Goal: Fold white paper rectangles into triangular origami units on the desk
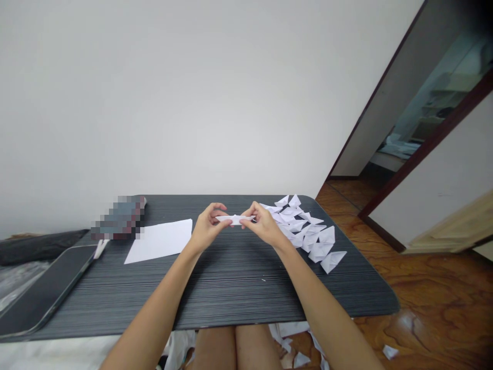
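Note:
Above the middle of the dark table, a small white folded paper boat (235, 220) is stretched between my two hands. My left hand (210, 224) pinches its left end between thumb and fingers. At its right end, my right hand (261, 222) grips the paper in the same way. Several finished-looking paper boats (310, 239) lie in a loose pile just right of my right hand. To the left of my left hand, white paper sheets (164, 240) lie flat on the table.
The dark wood-grain table (239, 288) stands against a white wall. A blurred-out object (119, 218) sits at its back left, and a dark flat panel (46, 288) lies at the left edge. Paper scraps (390, 352) are on the wooden floor, beside and below the table.

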A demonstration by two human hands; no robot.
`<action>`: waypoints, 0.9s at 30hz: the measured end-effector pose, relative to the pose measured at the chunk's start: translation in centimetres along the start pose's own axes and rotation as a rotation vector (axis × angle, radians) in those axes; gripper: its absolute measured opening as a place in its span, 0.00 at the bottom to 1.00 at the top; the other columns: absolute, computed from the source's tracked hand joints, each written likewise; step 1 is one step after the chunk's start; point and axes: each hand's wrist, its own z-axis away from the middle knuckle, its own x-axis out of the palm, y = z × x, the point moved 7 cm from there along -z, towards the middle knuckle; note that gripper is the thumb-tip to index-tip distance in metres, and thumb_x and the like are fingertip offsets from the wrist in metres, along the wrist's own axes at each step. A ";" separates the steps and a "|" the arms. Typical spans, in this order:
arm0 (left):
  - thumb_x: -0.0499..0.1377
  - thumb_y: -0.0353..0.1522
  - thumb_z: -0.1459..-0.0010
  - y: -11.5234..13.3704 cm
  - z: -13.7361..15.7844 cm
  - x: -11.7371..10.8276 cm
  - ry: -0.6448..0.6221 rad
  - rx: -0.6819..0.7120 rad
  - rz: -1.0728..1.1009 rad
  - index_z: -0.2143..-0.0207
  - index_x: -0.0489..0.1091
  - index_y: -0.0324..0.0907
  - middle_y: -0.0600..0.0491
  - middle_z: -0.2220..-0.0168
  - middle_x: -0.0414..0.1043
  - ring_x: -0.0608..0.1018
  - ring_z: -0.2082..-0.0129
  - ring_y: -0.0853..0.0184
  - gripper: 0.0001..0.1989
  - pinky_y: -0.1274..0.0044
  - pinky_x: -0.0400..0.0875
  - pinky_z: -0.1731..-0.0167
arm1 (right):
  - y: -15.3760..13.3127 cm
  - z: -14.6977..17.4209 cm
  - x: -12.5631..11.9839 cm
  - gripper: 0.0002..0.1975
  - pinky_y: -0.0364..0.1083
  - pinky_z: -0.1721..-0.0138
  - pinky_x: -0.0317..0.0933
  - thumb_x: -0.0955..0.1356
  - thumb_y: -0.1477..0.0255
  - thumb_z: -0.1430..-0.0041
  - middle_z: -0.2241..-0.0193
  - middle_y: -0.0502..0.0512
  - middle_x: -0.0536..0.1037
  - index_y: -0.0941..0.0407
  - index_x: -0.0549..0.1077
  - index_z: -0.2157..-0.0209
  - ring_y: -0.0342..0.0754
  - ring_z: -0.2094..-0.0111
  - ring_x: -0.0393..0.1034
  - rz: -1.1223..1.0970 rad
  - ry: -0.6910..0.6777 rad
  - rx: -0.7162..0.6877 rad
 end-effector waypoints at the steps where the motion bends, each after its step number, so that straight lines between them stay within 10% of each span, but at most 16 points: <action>1: 0.59 0.34 0.54 0.0 0.0 0.1 -0.018 -0.004 -0.001 0.60 0.61 0.37 0.52 0.73 0.72 0.75 0.73 0.68 0.19 0.78 0.69 0.72 | 0.2 0.0 0.1 0.10 0.42 0.72 0.59 0.65 0.72 0.53 0.76 0.48 0.72 0.57 0.61 0.67 0.41 0.76 0.67 -0.034 -0.007 0.013; 18: 0.46 0.41 0.45 -3.0 0.7 2.3 -0.339 -0.277 0.028 0.74 0.63 0.33 0.49 0.84 0.70 0.71 0.89 0.70 0.18 0.84 0.56 0.92 | 2.2 -0.1 0.8 0.10 0.39 0.78 0.55 0.62 0.71 0.48 0.88 0.47 0.68 0.60 0.72 0.73 0.38 0.86 0.61 0.168 -0.124 0.088; 27: 0.45 0.42 0.44 -2.0 0.5 1.4 -0.289 -0.284 0.220 0.48 0.51 0.28 0.44 0.79 0.73 0.76 0.80 0.63 0.28 0.82 0.63 0.88 | 2.0 -0.2 0.2 0.11 0.38 0.79 0.54 0.60 0.71 0.47 0.88 0.46 0.67 0.59 0.72 0.72 0.38 0.86 0.60 0.161 -0.111 0.092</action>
